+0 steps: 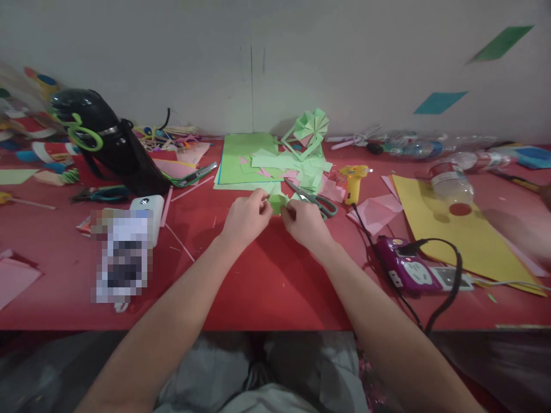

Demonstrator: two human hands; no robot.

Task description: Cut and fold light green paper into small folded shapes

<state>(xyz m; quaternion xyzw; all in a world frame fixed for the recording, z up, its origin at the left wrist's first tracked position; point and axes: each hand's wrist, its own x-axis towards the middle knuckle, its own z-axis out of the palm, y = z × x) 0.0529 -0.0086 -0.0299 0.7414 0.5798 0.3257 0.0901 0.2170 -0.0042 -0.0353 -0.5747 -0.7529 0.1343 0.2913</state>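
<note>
Between my hands, over the middle of the red table, is a small piece of light green paper (278,202). My left hand (247,215) pinches its left side, fingers curled in. On the other side my right hand (307,221) closes on the paper with thumb and fingertips. Just behind my right hand lie scissors (316,201) with grey handles, partly covered by it. Green and pink paper scraps (297,169) spread over a stack of green sheets (241,152) beyond. A folded green paper form (312,129) rests against the wall.
To the right are a yellow glue gun (353,179), a purple power strip (407,269) with cords, yellow paper (456,229) and a plastic bottle (451,180). At left stand a black bottle-shaped item (103,137), pliers (101,193), a cutter knife (196,174) and a white device (150,209).
</note>
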